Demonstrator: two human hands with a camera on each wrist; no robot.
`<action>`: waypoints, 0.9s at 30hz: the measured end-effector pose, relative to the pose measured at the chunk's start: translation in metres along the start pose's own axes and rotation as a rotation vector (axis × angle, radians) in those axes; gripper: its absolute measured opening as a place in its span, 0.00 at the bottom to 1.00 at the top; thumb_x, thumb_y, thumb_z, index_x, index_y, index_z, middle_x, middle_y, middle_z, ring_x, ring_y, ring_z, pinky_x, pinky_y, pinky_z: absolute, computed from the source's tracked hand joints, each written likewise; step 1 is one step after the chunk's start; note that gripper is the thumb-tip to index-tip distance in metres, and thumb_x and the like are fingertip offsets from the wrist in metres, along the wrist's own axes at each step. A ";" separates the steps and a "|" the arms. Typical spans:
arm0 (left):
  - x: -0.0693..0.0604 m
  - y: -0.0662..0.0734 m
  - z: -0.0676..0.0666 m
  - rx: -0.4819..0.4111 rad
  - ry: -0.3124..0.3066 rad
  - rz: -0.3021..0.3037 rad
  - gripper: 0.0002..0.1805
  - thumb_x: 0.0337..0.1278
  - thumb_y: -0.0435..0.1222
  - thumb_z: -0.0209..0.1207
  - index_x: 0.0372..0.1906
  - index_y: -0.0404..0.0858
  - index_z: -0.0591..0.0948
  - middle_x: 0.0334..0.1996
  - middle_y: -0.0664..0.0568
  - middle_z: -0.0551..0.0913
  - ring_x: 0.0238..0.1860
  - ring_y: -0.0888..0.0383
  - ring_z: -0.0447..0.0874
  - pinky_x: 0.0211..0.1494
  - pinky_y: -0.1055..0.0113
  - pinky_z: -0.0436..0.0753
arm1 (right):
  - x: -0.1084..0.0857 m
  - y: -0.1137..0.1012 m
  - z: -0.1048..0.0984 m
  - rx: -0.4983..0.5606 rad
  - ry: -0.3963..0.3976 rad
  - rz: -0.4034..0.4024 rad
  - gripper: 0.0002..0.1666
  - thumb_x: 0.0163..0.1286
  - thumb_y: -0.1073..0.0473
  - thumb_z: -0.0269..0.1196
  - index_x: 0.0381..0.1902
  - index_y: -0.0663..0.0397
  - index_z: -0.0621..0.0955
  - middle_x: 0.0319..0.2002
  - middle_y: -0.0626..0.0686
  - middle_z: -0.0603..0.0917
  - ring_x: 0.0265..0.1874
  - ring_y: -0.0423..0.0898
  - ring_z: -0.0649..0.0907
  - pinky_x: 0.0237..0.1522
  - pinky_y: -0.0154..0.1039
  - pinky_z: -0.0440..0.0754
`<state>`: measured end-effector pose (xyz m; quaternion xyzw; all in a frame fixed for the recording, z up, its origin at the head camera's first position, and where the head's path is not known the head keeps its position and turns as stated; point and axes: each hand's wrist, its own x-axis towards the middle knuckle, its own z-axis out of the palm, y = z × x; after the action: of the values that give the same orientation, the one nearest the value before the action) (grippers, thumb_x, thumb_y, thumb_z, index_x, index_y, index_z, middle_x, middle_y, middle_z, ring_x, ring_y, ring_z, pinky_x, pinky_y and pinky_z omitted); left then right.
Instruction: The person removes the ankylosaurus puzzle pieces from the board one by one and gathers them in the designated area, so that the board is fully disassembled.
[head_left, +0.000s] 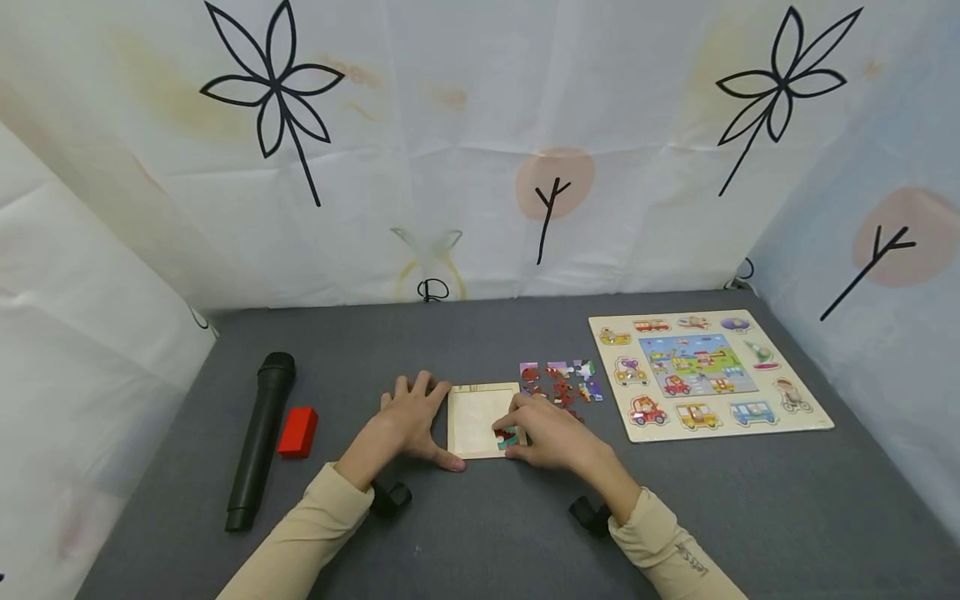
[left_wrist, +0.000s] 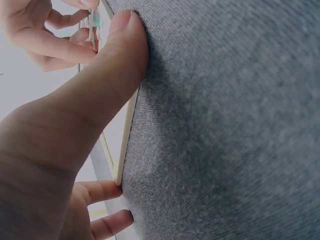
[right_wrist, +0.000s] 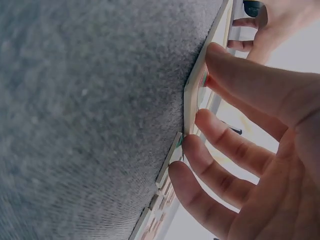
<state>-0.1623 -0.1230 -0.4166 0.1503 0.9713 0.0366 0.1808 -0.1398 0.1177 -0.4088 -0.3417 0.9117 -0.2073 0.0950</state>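
A small square wooden puzzle tray (head_left: 483, 387) lies flat on the grey table. My left hand (head_left: 408, 423) is spread along its left side, thumb at the near edge and fingertips by the far left corner. At the tray's near right corner, my right hand (head_left: 553, 435) pinches a red and teal puzzle piece (head_left: 507, 440) between thumb and index finger. Its other fingers curve over the tray's right side, partly hiding the piece. Several loose puzzle pieces (head_left: 562, 390), red, purple and white, lie just beyond the right hand.
A wooden picture board (head_left: 619, 417) with vehicle shapes lies at the right. On the left are a black microphone (head_left: 258, 442) and a red block (head_left: 298, 432). White printed cloth (head_left: 480, 100) encloses the back and sides of the table.
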 end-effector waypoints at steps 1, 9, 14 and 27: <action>0.000 0.000 0.000 -0.001 -0.001 0.000 0.67 0.28 0.73 0.74 0.78 0.49 0.63 0.71 0.42 0.63 0.66 0.37 0.64 0.58 0.42 0.74 | 0.000 0.000 0.000 -0.004 -0.002 -0.005 0.18 0.62 0.60 0.75 0.51 0.52 0.89 0.39 0.51 0.82 0.28 0.38 0.72 0.38 0.35 0.72; -0.001 -0.001 0.000 -0.008 0.005 0.009 0.67 0.28 0.73 0.74 0.78 0.49 0.63 0.71 0.42 0.63 0.66 0.36 0.65 0.57 0.42 0.74 | 0.002 -0.003 0.000 -0.032 0.004 0.007 0.16 0.60 0.60 0.76 0.47 0.51 0.88 0.38 0.50 0.82 0.30 0.38 0.71 0.41 0.38 0.73; -0.001 -0.001 0.000 -0.010 0.004 0.009 0.67 0.29 0.73 0.74 0.78 0.49 0.62 0.71 0.42 0.63 0.65 0.36 0.65 0.58 0.42 0.74 | 0.003 -0.003 0.000 -0.035 0.008 0.003 0.16 0.60 0.60 0.76 0.47 0.52 0.88 0.37 0.50 0.81 0.30 0.38 0.71 0.39 0.37 0.71; -0.001 -0.001 0.001 -0.020 0.005 0.008 0.66 0.30 0.72 0.74 0.78 0.49 0.62 0.71 0.42 0.63 0.66 0.36 0.64 0.59 0.42 0.73 | 0.001 -0.003 0.000 0.005 0.008 0.020 0.19 0.61 0.61 0.75 0.51 0.55 0.89 0.36 0.52 0.81 0.28 0.38 0.70 0.33 0.31 0.69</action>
<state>-0.1613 -0.1242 -0.4171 0.1522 0.9707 0.0475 0.1797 -0.1392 0.1149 -0.4077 -0.3313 0.9151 -0.2098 0.0943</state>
